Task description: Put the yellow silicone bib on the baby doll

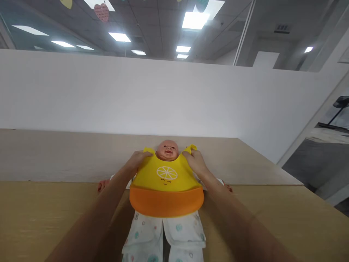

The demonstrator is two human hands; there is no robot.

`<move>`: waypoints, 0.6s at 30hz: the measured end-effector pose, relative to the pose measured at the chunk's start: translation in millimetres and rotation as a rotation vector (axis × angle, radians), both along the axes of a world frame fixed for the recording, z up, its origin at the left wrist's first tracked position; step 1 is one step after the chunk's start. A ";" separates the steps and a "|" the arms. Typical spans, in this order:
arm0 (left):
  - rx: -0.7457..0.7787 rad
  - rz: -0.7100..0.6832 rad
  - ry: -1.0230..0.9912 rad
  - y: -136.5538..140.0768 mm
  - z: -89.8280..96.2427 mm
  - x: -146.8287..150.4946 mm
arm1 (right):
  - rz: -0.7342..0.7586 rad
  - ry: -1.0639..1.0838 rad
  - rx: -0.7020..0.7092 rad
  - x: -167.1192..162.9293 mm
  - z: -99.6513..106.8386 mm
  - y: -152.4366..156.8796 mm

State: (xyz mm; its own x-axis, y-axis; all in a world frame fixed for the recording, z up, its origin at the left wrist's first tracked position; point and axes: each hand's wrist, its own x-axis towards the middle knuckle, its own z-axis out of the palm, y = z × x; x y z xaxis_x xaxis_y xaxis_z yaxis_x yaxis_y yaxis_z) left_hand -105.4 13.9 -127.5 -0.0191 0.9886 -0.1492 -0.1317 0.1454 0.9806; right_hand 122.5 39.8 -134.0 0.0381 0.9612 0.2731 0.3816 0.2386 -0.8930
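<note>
A yellow bib (147, 178) with an orange catch pocket (167, 202), a citrus slice print and a smiling face spreads over the chest of a baby doll (168, 150). My left hand (139, 159) pinches the bib's upper left corner, beside the doll's neck. On the other side, my right hand (195, 162) grips the upper right corner, where the strap end curls above my fingers. The doll lies on its back with its head away from me and its arms stretched out sideways. White patterned trousers (181, 231) show below the bib; the torso is hidden under it.
The doll rests on a wooden table (49, 218), with a paler board (68, 156) behind it. A white wall panel (122, 98) with glass above closes off the back. A dark stand (336, 112) is beyond the panel at right.
</note>
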 end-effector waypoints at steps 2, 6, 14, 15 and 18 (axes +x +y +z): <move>-0.037 0.006 -0.038 7.7 -9.8 1.4 | -0.015 0.039 -0.032 0.7 -12.7 5.9; -0.161 -0.068 -0.215 17.4 -21.3 4.8 | 0.024 0.230 -0.191 -0.9 -29.5 16.3; -0.271 -0.211 -0.413 35.1 -37.1 0.1 | 0.174 0.699 -0.604 -11.4 -32.7 27.8; -0.273 -0.221 -0.437 36.6 -40.0 -1.0 | 0.182 0.734 -0.653 -12.6 -31.8 27.8; -0.267 -0.271 -0.517 38.4 -45.3 -3.2 | 0.202 0.824 -0.723 -15.5 -28.1 25.7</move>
